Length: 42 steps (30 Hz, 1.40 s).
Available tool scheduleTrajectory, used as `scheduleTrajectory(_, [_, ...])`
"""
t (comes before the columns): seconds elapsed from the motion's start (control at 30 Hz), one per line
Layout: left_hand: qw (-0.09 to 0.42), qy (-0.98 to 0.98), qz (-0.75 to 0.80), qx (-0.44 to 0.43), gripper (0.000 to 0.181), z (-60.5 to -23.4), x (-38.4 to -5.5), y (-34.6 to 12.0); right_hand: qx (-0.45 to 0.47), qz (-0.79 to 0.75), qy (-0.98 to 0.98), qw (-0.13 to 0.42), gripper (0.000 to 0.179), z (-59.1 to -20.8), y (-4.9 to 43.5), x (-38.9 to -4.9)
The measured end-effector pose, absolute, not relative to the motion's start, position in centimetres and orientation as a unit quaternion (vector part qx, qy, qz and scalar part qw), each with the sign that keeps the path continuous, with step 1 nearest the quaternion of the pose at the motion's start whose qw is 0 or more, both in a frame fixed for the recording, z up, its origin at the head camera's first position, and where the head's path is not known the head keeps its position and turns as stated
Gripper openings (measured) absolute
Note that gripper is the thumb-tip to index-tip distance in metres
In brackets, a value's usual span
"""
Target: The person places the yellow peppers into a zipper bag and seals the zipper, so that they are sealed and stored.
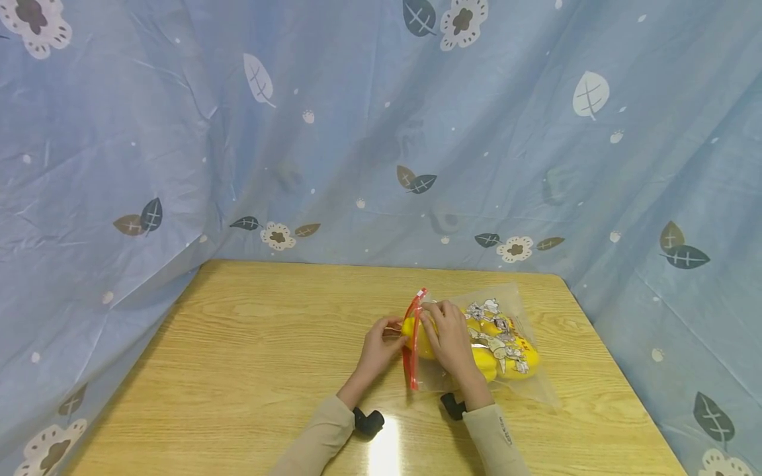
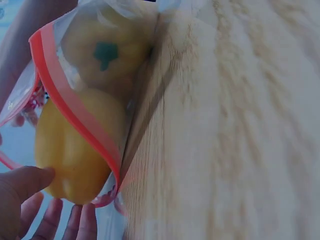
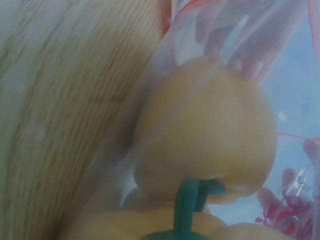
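A clear zip bag [image 1: 439,382] with a red zip edge and printed cartoon figures lies on its side, holding several yellow bell peppers. At its open mouth, one yellow bell pepper [image 2: 70,145] sits partly inside. My left hand [image 1: 380,345] holds that pepper's outer end, thumb on one side and fingers below. Deeper in the bag, another yellow pepper [image 2: 82,47] shows its green stem [image 2: 106,54]. My right hand [image 1: 450,336] grips the bag's upper film near the red edge. In the right wrist view, plastic film covers the nearest pepper [image 3: 210,130].
The bag lies on a wooden table [image 1: 268,330], right of the middle. A blue curtain [image 1: 357,132] with leaf and flower prints hangs behind and along both sides. Black wrist-camera mounts [image 1: 369,423] sit at both wrists, close to the tabletop.
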<state>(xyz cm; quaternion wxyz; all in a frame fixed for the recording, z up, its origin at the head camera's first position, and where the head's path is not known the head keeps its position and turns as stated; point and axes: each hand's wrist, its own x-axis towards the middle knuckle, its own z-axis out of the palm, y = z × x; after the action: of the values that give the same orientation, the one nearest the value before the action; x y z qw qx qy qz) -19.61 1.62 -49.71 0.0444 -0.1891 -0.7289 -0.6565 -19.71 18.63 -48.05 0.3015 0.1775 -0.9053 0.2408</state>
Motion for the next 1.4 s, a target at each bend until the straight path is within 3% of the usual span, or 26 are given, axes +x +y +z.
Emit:
scheduleTrajectory(0.3, [0.028, -0.712, -0.677, -0.184, 0.037, -49.78, -19.73, 1.63, 0.176, 0.240, -0.907, 0.297, 0.022, -48.02, 18.61, -19.74])
scheduleTrajectory(0.7, [-0.029, -0.701, -0.671, -0.241, 0.041, -49.70, -19.94, 1.41, 0.175, 0.239, -0.907, 0.299, 0.023, -48.18, 18.64, -19.83])
scheduleTrajectory(1.03, [-0.065, -0.693, -0.679, -0.233, 0.048, -49.76, -20.11, 1.53, 0.176, 0.235, -0.908, 0.300, 0.021, -48.17, 18.54, -19.83])
scheduleTrajectory(1.4, [-0.070, -0.677, -0.685, -0.260, 0.046, -49.73, -20.48, 1.05, 0.181, 0.237, -0.908, 0.296, 0.022, -48.12, 18.66, -19.83])
